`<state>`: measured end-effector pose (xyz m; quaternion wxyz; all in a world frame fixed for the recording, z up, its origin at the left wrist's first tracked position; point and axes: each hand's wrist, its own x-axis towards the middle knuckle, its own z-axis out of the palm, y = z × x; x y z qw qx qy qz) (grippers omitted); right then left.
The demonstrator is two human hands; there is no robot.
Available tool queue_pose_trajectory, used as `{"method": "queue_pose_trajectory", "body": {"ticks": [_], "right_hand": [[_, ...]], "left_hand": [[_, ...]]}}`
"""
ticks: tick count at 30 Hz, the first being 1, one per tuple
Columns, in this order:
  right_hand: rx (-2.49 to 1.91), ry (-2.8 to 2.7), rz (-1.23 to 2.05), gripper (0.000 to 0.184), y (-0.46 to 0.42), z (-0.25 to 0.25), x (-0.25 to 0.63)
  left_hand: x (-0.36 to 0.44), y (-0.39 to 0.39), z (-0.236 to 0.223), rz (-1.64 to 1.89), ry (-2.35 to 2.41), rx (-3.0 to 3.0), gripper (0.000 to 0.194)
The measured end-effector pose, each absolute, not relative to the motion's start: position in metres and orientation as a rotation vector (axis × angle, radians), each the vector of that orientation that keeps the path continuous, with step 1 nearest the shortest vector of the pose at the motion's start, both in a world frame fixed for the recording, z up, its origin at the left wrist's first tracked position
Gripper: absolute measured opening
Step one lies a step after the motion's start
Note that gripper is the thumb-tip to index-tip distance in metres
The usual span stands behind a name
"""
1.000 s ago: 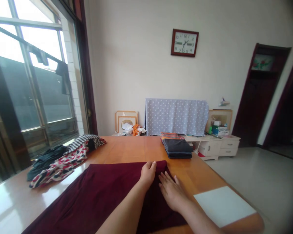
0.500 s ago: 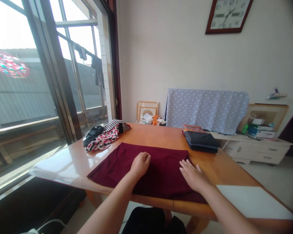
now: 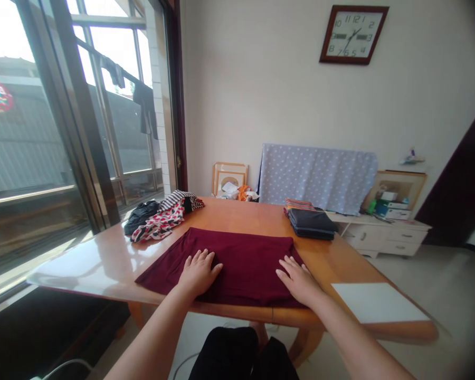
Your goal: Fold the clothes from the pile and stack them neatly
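A dark red garment, whose exact kind I cannot tell, lies spread flat along the near edge of the table. On its left part rests my left hand, palm down with the fingers spread. My right hand lies flat near the garment's right edge, fingers apart. Neither hand grips anything. Parts of the cloth are covered by both hands.
The wooden table carries a loose heap of patterned and black clothes at the back left. A stack of folded clothes stands at the back right. A white sheet lies at the right front.
My left hand has moved left across the garment and opened from a closed, curled shape to spread fingers. My right hand stays flat near the right edge. The camera view has shifted.
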<state>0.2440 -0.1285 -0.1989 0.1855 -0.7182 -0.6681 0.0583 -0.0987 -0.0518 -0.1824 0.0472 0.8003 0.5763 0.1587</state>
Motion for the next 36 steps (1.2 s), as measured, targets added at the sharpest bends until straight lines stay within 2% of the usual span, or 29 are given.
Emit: {"method": "queue_pose_trajectory", "body": {"ticks": [5,11,17,21,23,25,30,36], "right_hand": [[-2.100,-1.506,0.096,0.044,-0.136,-0.178,0.285],[-2.400,-1.371,0.197,0.042,-0.159,-0.170,0.317],[-2.186,-1.409,0.343,0.016,-0.157,-0.182,0.305],[-1.797,-1.230,0.686,0.018,-0.150,-0.169,0.287],[-1.614,-1.166,0.853,0.020,-0.148,-0.161,0.277],[-1.497,-1.126,0.990,0.022,-0.144,-0.157,0.269],[-1.406,-1.000,1.212,0.026,-0.121,-0.163,0.273],[-1.615,-0.510,1.088,0.033,-0.070,-0.171,0.306]], "left_hand": [[-0.087,-0.054,-0.171,0.538,1.747,2.478,0.051],[-0.021,-0.080,-0.151,0.738,1.357,2.491,0.034],[0.062,-0.105,-0.160,0.760,0.879,2.393,0.027],[0.092,-0.107,-0.167,0.672,0.877,2.237,0.050],[0.099,-0.104,-0.170,0.643,0.941,2.165,0.054],[0.103,-0.099,-0.172,0.625,1.002,2.100,0.047],[0.105,-0.087,-0.180,0.659,1.096,1.954,0.014],[0.102,-0.087,-0.183,0.728,0.987,1.737,0.010]]}}
